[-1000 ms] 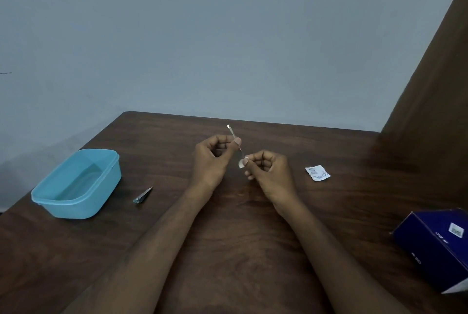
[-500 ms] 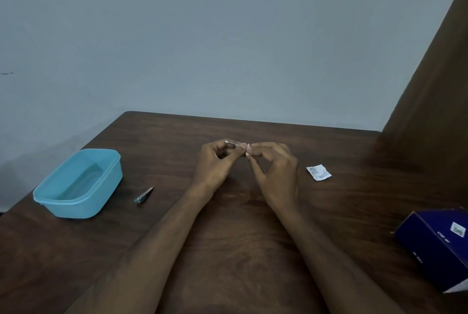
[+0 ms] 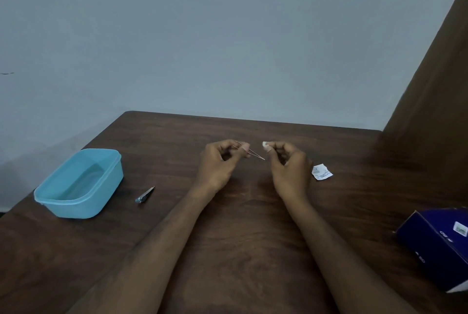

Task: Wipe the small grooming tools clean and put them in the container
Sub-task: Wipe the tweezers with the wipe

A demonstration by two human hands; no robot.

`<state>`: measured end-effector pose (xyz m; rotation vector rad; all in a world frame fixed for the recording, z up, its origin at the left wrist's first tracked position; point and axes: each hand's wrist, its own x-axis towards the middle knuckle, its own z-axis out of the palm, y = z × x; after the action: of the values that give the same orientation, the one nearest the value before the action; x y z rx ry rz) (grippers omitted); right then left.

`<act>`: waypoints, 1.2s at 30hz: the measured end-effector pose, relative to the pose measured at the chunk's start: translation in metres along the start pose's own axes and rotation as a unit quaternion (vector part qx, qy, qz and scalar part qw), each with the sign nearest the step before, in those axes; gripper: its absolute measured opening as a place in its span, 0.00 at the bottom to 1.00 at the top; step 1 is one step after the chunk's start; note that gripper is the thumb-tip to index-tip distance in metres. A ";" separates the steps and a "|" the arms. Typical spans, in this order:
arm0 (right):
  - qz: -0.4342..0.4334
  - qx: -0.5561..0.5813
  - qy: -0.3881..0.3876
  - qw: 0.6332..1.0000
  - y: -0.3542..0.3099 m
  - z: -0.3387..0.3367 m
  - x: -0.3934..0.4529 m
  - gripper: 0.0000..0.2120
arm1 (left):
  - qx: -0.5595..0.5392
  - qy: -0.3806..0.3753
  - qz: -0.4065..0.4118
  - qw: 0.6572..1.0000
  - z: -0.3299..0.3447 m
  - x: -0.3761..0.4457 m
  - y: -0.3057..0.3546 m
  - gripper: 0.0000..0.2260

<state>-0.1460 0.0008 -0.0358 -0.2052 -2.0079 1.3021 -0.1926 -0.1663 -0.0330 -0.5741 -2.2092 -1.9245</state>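
Observation:
My left hand (image 3: 219, 163) pinches thin metal tweezers (image 3: 255, 154) between thumb and fingers, with the tips pointing right and down toward my right hand. My right hand (image 3: 288, 166) pinches a small white wipe (image 3: 265, 145) at its fingertips, a short gap from the tweezers. A nail clipper (image 3: 144, 195) lies on the table left of my left arm. The light blue container (image 3: 63, 199) stands open at the left side of the table; nothing shows inside it.
A torn white sachet (image 3: 321, 172) lies right of my right hand. A dark blue box (image 3: 435, 240) sits at the table's right edge. A brown panel (image 3: 435, 85) rises at the right. The dark wooden table (image 3: 243, 225) meets a pale wall behind.
The tweezers went from pointing up to lying tilted with tips toward the right. My hands came together, then drew apart, so the wipe is now off the tweezers.

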 end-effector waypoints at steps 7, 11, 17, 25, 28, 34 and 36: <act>0.073 0.118 -0.137 0.981 0.000 0.003 -0.004 0.04 | 0.086 0.029 0.061 0.994 0.000 -0.004 0.003 0.03; 0.082 0.080 -0.126 0.986 -0.001 -0.001 -0.003 0.03 | 0.058 0.060 0.042 0.996 -0.001 -0.001 0.002 0.02; 0.044 0.001 -0.097 0.994 0.001 -0.002 -0.002 0.05 | 0.052 0.070 0.012 0.996 0.000 0.001 0.000 0.03; -0.007 0.006 -0.071 0.997 -0.010 0.000 -0.008 0.04 | 0.074 0.016 0.062 0.995 0.001 -0.004 0.005 0.04; -0.049 -0.014 -0.034 0.998 -0.012 -0.001 -0.009 0.03 | 0.079 0.035 0.057 0.995 0.001 -0.003 0.003 0.05; -0.174 -0.036 -0.040 0.983 -0.017 -0.001 -0.013 0.03 | 0.110 0.065 0.040 0.991 0.000 -0.001 -0.001 0.08; -0.196 -0.053 -0.031 0.979 -0.018 0.000 -0.016 0.03 | 0.126 0.062 0.042 0.989 -0.001 -0.002 -0.001 0.09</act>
<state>-0.1303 -0.0154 -0.0284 0.1787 -2.0429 0.9622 -0.1917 -0.1675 -0.0348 -0.4858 -2.2617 -1.5639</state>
